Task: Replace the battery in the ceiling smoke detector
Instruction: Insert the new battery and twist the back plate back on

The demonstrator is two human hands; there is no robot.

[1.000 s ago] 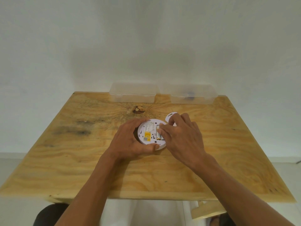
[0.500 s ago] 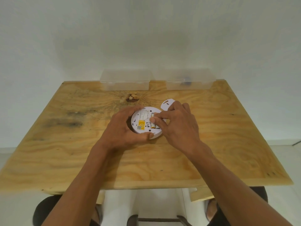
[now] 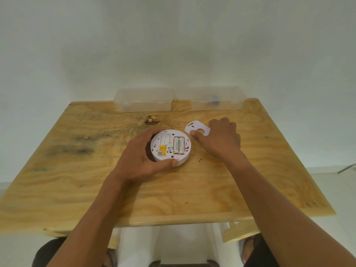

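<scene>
The left hand cups the smoke detector from its left side: the fingers curl round the far left rim and the thumb presses the near rim, so the grip is closed round the white round body and pins it to the tabletop. The detector lies back-side up near the middle of the tabletop. Its open battery bay sits right of centre and holds two batteries side by side, pale with yellowish bands, running near to far. To the left of the bay is a yellow label with a small code square beside it, and above that some fine print, too small to read.

Just right of the detector, the right hand lies palm down with its fingers curled over the right part of the flat white cover plate; the thumb tip touches the plate's near edge by its round hole. Whether this grip already pinches the plate or only rests on it cannot be told. The plate lies flat on the tabletop, just beyond and to the right of the detector, apart from it.

At the far edge of the tabletop, against the wall, stand two clear plastic boxes. The left box has its lid shut and looks bare inside. The right box shows a small dark bluish thing inside, too blurred to identify. A dark knot marks the wood between the left box and the detector.
</scene>
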